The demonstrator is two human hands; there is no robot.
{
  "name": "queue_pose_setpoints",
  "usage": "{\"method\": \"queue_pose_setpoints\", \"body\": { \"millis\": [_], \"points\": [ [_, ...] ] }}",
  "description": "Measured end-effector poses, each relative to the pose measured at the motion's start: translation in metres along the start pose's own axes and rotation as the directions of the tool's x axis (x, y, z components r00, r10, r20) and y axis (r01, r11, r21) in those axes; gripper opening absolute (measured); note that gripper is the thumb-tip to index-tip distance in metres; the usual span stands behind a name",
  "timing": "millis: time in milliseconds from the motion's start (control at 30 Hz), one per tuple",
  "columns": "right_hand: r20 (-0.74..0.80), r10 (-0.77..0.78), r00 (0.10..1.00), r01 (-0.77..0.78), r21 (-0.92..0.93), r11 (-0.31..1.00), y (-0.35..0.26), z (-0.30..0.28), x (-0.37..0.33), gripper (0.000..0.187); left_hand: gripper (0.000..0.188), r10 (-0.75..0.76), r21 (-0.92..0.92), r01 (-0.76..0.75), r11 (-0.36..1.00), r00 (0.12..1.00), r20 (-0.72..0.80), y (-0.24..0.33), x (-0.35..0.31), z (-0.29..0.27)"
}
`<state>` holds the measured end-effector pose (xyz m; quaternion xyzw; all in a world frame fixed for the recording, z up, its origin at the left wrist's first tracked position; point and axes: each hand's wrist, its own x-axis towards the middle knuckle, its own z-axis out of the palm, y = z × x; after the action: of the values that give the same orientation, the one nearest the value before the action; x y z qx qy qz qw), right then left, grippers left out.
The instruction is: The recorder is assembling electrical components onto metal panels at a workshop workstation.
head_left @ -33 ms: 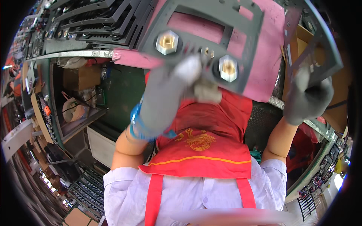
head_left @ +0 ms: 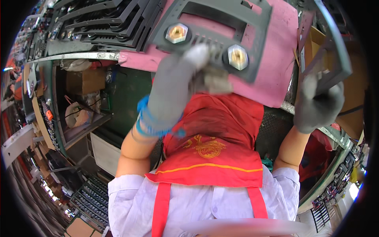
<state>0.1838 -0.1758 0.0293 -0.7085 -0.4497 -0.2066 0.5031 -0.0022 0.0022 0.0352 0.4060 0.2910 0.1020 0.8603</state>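
Note:
My left hand (head_left: 171, 89), in a grey glove with a blue band at the wrist, is closed on the near edge of a dark grey metal panel (head_left: 258, 35). Its thumb lies over the top of that edge; the other fingers are blurred and partly hidden. The panel has large cutouts and two hexagonal fittings with brass-coloured centres, a left fitting (head_left: 176, 33) and a right fitting (head_left: 237, 57). It is tilted above a pink work surface (head_left: 278, 71). Off to the right, my gloved right hand (head_left: 319, 104) grips the lower end of another dark grey metal plate (head_left: 335, 65), held on edge.
Several dark metal panels (head_left: 122, 29) are stacked at the far left of the bench. A metal edge strip (head_left: 79, 56) runs along the bench front. Cardboard boxes stand behind the right-hand plate (head_left: 316, 41) and on the left under-bench shelf (head_left: 85, 81).
The panel in my left hand has shifted a little away from me. My right hand's plate has moved slightly left and turned more edge-on.

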Motion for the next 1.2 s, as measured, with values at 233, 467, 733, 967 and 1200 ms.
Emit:
{"method": "queue_pose_setpoints", "body": {
  "millis": [233, 467, 733, 967, 1200],
  "points": [
    [0.603, -0.075, 0.795, 0.137, -0.058, 0.989, -0.019, -0.011, -0.036, 0.022, 0.040, -0.108, -0.069, 0.102, 0.992, 0.991, -0.083, 0.002, 0.058, -0.018],
    [0.791, -0.033, 0.611, 0.270, -0.170, 0.948, -0.018, -0.005, -0.053, 0.013, 0.036, -0.344, 0.067, 0.346, 0.936, 0.938, -0.035, 0.027, 0.014, -0.018],
    [0.803, 0.149, 0.577, 0.066, -0.228, 0.971, -0.017, 0.002, -0.049, 0.017, 0.019, 0.546, 0.801, -0.444, -0.401, 0.587, 0.598, -0.002, 0.058, -0.018],
    [0.702, 0.087, 0.707, -0.007, -0.116, 0.993, -0.006, -0.030, -0.030, 0.021, 0.021, 0.520, 0.799, -0.399, -0.449, 0.611, 0.598, -0.010, 0.051, -0.023],
    [0.596, 0.454, 0.663, -0.089, -0.539, 0.838, 0.039, -0.109, 0.017, 0.036, 0.021, 0.593, 0.803, -0.374, -0.464, 0.543, 0.595, -0.014, 0.049, -0.005]
  ]
}}
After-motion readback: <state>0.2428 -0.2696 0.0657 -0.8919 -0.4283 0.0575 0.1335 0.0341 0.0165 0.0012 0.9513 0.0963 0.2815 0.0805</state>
